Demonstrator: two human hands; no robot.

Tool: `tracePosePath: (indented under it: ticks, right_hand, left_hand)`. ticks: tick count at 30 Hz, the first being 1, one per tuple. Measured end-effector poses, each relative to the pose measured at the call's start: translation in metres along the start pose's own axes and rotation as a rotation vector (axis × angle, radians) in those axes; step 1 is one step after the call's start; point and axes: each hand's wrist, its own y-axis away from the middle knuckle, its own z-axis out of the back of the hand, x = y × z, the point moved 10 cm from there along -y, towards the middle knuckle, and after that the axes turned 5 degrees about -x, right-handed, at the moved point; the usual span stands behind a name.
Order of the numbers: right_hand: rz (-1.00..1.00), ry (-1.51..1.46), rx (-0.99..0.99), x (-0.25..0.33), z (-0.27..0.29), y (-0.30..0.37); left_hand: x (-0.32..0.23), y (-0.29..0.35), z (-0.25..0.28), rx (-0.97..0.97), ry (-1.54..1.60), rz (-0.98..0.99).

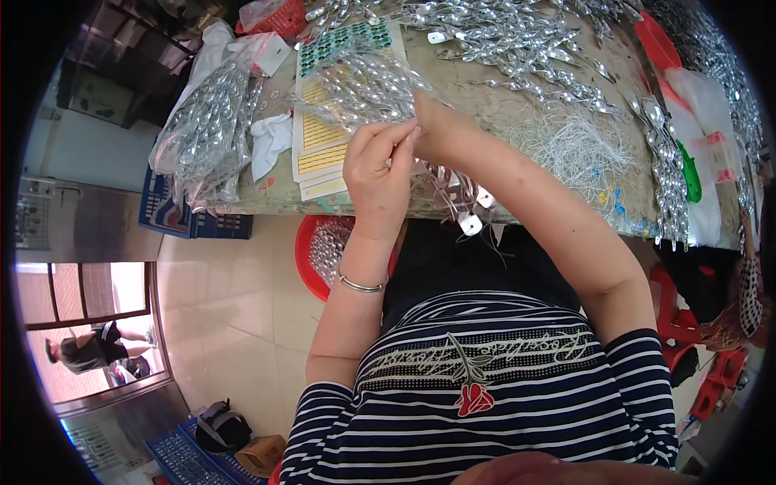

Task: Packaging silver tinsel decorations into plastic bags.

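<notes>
Silver foil pieces (465, 198) are what both hands are busy with, a shiny strand hanging off the near edge of the table (485, 77) and trailing down toward the person's lap. Left hand (378, 166) has its fingers pinched narrow on the top end of the strand, thumb and fingertips pressed together. Right hand (432, 129) sits right against it, touching, fingers curled in tight on the same bit, though I can't really make out its grip from this angle. Just behind the hands there's a stack of yellow sticker sheets (323, 149) with more foil on top. A big clear bag of foil pieces (206, 133) lies to the left, white string (578, 145) off to the right, and a red basin (323, 255) stands on the floor under the table edge.
</notes>
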Motion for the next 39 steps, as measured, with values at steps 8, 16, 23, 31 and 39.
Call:
tracePosePath:
  ticks: [8,16,23,31,39]
  right_hand:
    - [0.024,0.186,-0.003,0.034,0.010,-0.018]
    - [0.131,0.307,-0.145,0.056,0.007,-0.049]
    - [0.251,0.431,-0.277,0.066,-0.013,-0.037]
    - [0.497,0.347,-0.229,0.075,0.003,0.035]
    - [0.326,-0.074,-0.361,-0.001,0.085,0.105]
  left_hand:
    - [-0.003,-0.010,-0.003,0.005,0.126,-0.003]
    - [0.012,-0.014,0.003,-0.050,0.237,0.146]
    - [0.021,0.000,0.011,-0.073,0.165,0.135]
    - [0.038,0.006,0.020,-0.121,0.233,0.215]
    - [0.033,0.018,0.019,-0.070,0.137,0.237]
